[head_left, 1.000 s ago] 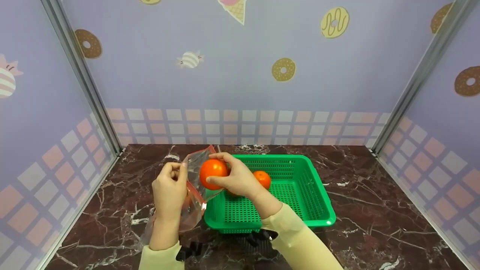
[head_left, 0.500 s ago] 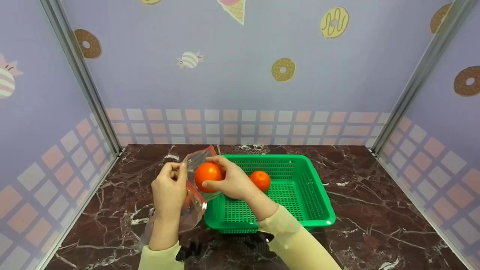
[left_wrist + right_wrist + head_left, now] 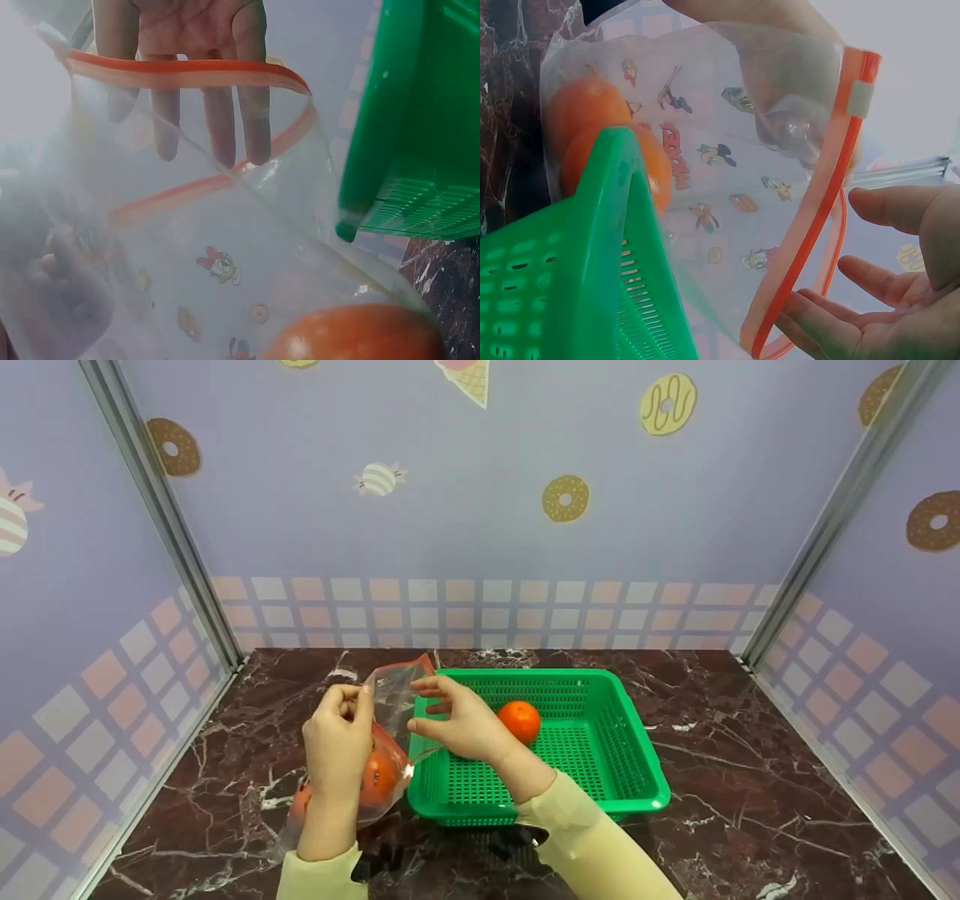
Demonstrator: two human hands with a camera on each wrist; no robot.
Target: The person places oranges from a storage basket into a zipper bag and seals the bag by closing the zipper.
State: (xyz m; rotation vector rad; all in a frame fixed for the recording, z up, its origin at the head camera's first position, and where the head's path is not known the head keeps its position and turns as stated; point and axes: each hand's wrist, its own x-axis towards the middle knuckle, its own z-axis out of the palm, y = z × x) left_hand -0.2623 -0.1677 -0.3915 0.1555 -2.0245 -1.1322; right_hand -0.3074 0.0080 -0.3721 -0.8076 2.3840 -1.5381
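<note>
My left hand (image 3: 337,742) pinches the rim of a clear zip bag (image 3: 396,690) with a red seal strip and cartoon prints. The bag's mouth gapes toward the right. My right hand (image 3: 461,720) is at that mouth, fingers spread and holding nothing; in the left wrist view its fingertips (image 3: 220,139) reach inside past the strip. Low in the bag lies a round, glossy orange fruit (image 3: 380,776); the right wrist view shows two fruits there, one upper (image 3: 589,109) and one partly behind the basket. Another such fruit (image 3: 519,721) sits in the green basket (image 3: 540,810).
The basket stands just right of the bag, its left rim close to the bag's side. Beneath is a dark red marbled tabletop (image 3: 750,780). Patterned panels (image 3: 480,532) enclose the back and both sides, with metal posts (image 3: 847,487) in the corners.
My right hand moved slightly left with a fruit and let it go into the bag, where it now lies low. The right fingers have spread. My left hand stays on the rim.
</note>
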